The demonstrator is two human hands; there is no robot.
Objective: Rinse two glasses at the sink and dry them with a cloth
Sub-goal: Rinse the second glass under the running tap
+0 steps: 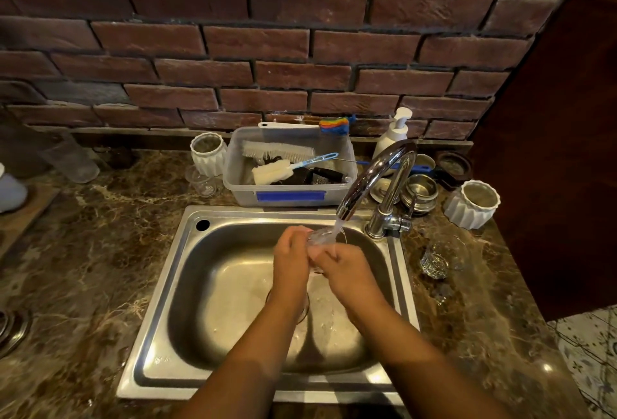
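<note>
Two hands meet over the sink (157, 285): the left hand (291, 251) and right hand (345, 270) both curl round a glass (319, 238) under the running tap (374, 173). A second glass (434, 264) stands right of the sink on the marble counter (83, 251), with a brick wall (267, 44) beyond.

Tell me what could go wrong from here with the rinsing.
1. The glass is wet under the running tap. It may slip from the grip of the left hand and right hand and crack against the steel sink.
2. The second glass sits on the counter right of the sink, so a swing of the right arm might knock it.
3. Water striking the glass may splash onto the counter.
</note>
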